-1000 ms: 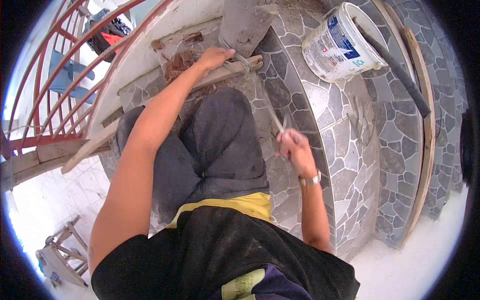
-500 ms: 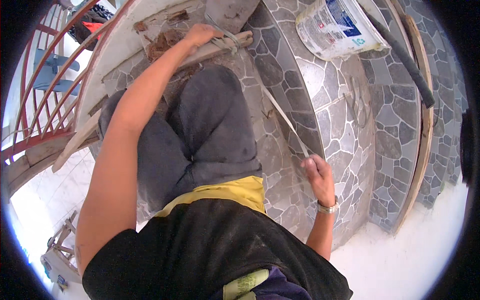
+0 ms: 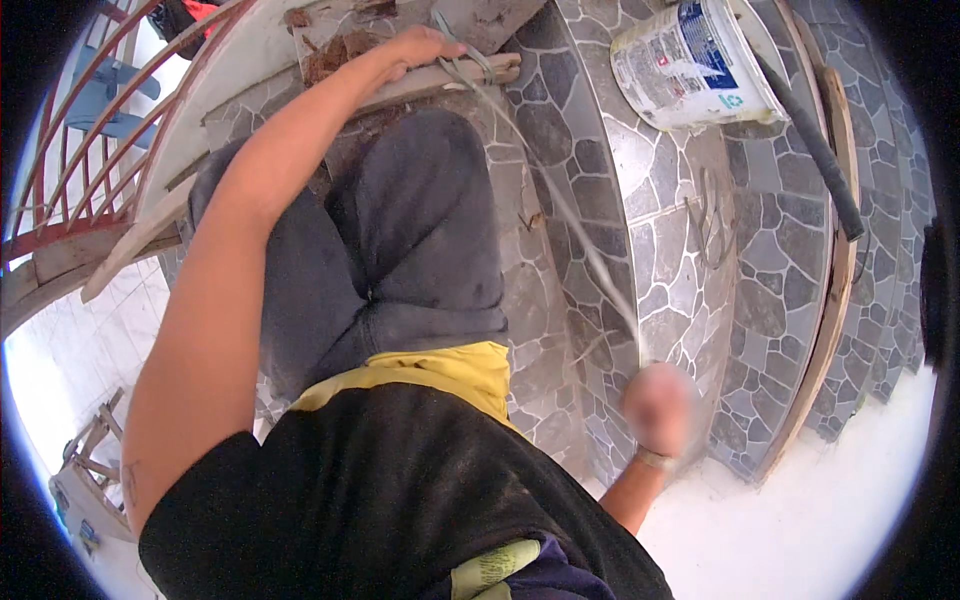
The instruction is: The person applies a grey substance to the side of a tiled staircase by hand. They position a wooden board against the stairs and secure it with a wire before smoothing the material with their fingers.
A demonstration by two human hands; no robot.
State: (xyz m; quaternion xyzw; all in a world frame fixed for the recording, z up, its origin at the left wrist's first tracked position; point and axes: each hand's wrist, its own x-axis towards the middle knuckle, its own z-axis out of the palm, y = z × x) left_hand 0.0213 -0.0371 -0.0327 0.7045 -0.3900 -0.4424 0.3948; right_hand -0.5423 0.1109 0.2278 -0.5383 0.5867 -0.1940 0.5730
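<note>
My left hand (image 3: 424, 50) is closed at the top, over a wooden piece (image 3: 395, 90), beside a flat pale-green strap (image 3: 565, 205) looped round that wood near a grey block (image 3: 490, 15); what its fingers grip is unclear. The strap runs taut down to my right hand (image 3: 655, 410), which is blurred but closed on it at lower right. My dark-trousered knees (image 3: 420, 210) are bent below the wood, on grey stone-patterned tiled steps (image 3: 560, 330).
A white bucket (image 3: 680, 75) sits upper right, a dark bar (image 3: 820, 160) leaning from it. Curved timber (image 3: 818, 380) edges the right step; loose strap (image 3: 710, 220) lies near. Red railing (image 3: 100, 165), a plank (image 3: 120, 260) and a wooden stand (image 3: 85, 460) are left.
My right hand has pulled down and to the right, drawing the strap out longer. My left hand stays by the looped wood. The scene has shifted slightly up in view.
</note>
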